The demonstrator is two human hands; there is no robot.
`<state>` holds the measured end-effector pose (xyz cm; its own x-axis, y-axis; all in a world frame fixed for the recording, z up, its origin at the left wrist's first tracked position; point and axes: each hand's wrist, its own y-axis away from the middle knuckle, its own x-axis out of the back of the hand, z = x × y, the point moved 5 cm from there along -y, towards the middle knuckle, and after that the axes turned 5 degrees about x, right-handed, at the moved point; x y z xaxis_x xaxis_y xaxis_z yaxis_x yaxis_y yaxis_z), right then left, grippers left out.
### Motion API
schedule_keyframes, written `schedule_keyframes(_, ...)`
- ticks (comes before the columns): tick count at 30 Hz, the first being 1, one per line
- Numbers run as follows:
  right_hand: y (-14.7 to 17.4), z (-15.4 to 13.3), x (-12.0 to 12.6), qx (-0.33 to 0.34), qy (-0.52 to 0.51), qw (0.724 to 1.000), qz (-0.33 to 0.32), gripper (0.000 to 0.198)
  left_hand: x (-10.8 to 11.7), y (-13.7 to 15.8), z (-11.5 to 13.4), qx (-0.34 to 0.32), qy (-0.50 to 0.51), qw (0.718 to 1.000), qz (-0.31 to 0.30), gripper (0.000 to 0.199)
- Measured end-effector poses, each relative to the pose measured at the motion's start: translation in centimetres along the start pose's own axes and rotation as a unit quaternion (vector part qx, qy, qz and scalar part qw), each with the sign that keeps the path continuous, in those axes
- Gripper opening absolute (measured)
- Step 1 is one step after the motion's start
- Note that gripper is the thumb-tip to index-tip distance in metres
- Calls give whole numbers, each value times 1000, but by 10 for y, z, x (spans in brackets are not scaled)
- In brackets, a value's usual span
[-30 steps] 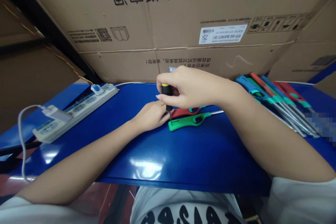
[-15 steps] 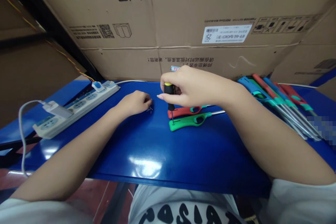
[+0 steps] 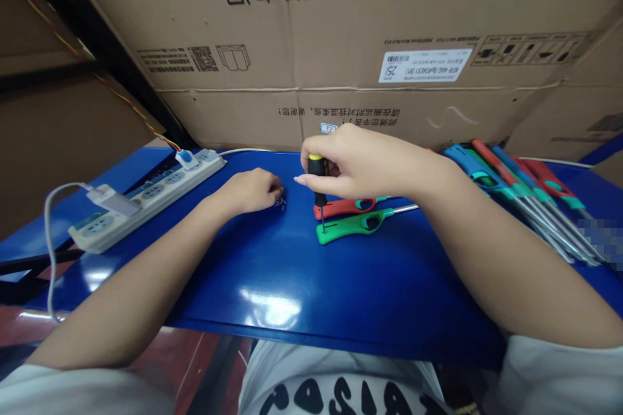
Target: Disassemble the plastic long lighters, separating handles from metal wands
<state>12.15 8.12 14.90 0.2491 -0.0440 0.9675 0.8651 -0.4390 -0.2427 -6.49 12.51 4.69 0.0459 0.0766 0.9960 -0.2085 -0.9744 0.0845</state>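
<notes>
My right hand [image 3: 335, 162] is closed round a black screwdriver with a yellow-topped handle [image 3: 317, 175], held upright. Its shaft points down onto the butt end of a green gas lighter [image 3: 343, 231] that lies flat on the blue table. Just behind that lies a red gas lighter [image 3: 335, 209], partly covered by my right hand and wrist. My left hand [image 3: 257, 191] rests on the table to the left, fingers curled together beside a small pile of tiny screws [image 3: 280, 203]. Whatever its fingertips may hold is too small to make out.
Several more lighters [image 3: 511, 175] in blue, red and green lie piled at the right. A white power strip [image 3: 160, 198] with plugs and cables stands at the left. Behind the blue table [image 3: 272, 285] rises a large cardboard box [image 3: 272, 65].
The whole view has shifted slightly. Both hands, the screwdriver and the green lighter keep nearly the same places relative to each other; the screwdriver tip stays on the lighter.
</notes>
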Motion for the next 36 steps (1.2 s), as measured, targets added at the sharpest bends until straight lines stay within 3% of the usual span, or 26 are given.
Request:
schedule_keyframes(10, -1, -1, -1, 6, 6, 1000, 0, 31, -2, -1, 1, -5, -3, 1000, -9, 26)
schedule_keyframes(17, -2, 0, -2, -13, 79, 997, 2, 42, 7, 2, 2, 4, 4, 999, 35, 25)
schedule_keyframes(19, -2, -1, 0, -22, 113, 993, 7, 47, 12, 5, 7, -38, 29, 997, 67, 21)
schedule_keyframes(22, -1, -5, 0, -28, 104, 994, -11, 42, 13, 15, 26, -177, 102, 976, 72, 18)
schedule_keyframes(25, -2, -9, -1, -36, 75, 996, -38, 37, 7, 28, 49, -285, 156, 945, 47, 38)
schedule_keyframes(29, -4, -13, -2, -43, 89, 994, -38, 37, -7, 37, 73, -295, 121, 944, 81, 56)
schedule_keyframes(32, -5, -15, -4, -22, 113, 993, -16, 42, -14, 38, 82, -289, 98, 946, 113, 46)
schedule_keyframes(36, -5, -17, -5, -9, 110, 994, -5, 46, -18, 36, 83, -275, 126, 947, 110, 35)
